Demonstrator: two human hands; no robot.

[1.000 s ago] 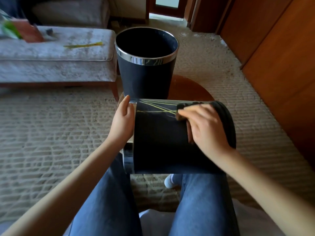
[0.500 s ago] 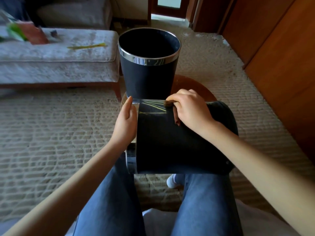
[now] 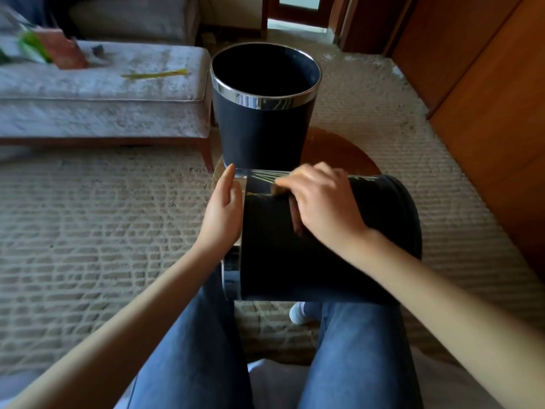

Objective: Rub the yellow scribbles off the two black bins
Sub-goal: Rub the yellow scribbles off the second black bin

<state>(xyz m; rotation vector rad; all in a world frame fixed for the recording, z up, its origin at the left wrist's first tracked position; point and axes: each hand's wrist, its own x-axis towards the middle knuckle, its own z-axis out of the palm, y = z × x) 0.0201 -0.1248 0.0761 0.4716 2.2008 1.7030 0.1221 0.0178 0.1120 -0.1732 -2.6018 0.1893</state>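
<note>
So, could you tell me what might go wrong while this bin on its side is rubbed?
The lying bin is round, steadied by the flat left hand at its rim end; pressure from the right hand with its small brown pad could roll it.
The yellow scribbles sit at its far edge, close to the upright bin; a slipped stroke might knock that.

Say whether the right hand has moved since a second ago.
Yes. The right hand, gripping a brown pad, slid left along the lying bin, toward its silver rim and the left hand.
</note>
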